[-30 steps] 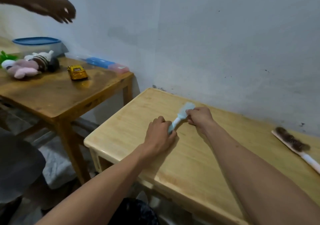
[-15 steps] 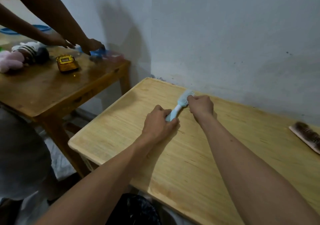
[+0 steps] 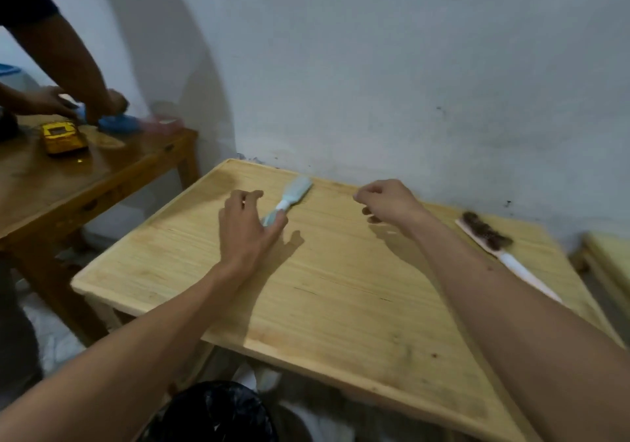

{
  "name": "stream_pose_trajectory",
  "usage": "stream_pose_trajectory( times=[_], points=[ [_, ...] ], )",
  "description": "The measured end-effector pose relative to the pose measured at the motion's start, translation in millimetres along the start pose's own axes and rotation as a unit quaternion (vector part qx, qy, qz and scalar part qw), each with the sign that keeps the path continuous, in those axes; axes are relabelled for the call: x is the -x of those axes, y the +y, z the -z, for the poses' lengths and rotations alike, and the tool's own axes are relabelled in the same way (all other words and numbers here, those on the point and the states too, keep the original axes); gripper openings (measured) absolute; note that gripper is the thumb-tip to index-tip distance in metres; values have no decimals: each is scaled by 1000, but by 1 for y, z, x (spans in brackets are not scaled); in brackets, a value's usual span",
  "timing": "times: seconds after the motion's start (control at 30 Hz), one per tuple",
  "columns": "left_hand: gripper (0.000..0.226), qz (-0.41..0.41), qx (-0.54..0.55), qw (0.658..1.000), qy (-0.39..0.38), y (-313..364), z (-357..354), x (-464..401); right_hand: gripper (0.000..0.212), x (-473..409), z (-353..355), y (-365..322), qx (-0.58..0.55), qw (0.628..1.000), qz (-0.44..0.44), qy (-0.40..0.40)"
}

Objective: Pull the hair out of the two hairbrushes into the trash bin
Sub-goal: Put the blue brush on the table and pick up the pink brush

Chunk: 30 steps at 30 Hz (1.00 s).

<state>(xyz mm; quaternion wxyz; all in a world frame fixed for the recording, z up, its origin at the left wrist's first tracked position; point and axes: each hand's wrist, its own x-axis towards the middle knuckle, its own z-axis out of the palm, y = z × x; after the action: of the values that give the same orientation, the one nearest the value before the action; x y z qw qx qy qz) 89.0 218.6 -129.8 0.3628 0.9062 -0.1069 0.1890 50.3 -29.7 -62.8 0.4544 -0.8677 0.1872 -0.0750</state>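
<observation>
The light blue hairbrush lies flat on the pale wooden bench, head toward the wall, and its bristles look clear of hair, though they are too small to judge surely; the left hand is spread loosely over its handle, the grip wide and closed on nothing, fingertips just touching or just above the handle end; the right hand hovers well to the right of the brush with its grip curled nearly closed, thumb against fingers, and whether a tuft of hair sits in that pinch I cannot tell; further right, near the wall, lies the second hairbrush, its bristles matted with dark hair, its white handle pointing toward the bench edge; the trash bin, lined in black, stands below the near edge; at the darker table to the left another person's hands are busy beside a yellow toy car. The blue brush seems finished; the next move likely calls for dropping any hair into the bin, then reaching for the matted brush.
</observation>
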Motion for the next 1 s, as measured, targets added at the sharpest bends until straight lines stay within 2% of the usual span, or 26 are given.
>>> stream_pose_trajectory(
  times=[0.1, 0.27, 0.33, 0.4, 0.47, 0.57, 0.67, 0.8, 0.93, 1.0],
  points=[
    [45, -39, 27, 999, -20, 44, -23, 21, 11, 15, 65, 20, 45, 998, -4, 32],
    [46, -110, 50, 973, -197, 164, -78, 57, 21, 42, 159, 62, 193, 976, -68, 72],
    [46, -112, 47, 957, -262, 205, -102, 70, 24, 54, 186, 83, 233, 964, -112, 61],
    [40, -103, 53, 948, -296, 238, -123, 79, 28, 71, 203, 106, 249, 956, -151, 43],
    [34, -80, 72, 944, -313, 265, -139, 81, 34, 87, 211, 129, 256, 951, -171, 28],
    [37, -42, 99, 933, -343, 292, -162, 83, 44, 107, 210, 156, 257, 951, -173, 12],
    [35, -1, 117, 924, -364, 310, -181, 88, 38, 112, 203, 171, 243, 958, -151, 13],
    [27, 95, 175, 917, -346, 317, -195, 88, 37, 112, 197, 176, 209, 967, -141, 46],
    [33, 229, 308, 863, -330, 306, -191, 80, 32, 117, 194, 168, 103, 986, -126, 39],
    [23, 260, 366, 835, -318, 297, -181, 72, 32, 121, 186, 158, 47, 993, -107, 20]
  ],
)
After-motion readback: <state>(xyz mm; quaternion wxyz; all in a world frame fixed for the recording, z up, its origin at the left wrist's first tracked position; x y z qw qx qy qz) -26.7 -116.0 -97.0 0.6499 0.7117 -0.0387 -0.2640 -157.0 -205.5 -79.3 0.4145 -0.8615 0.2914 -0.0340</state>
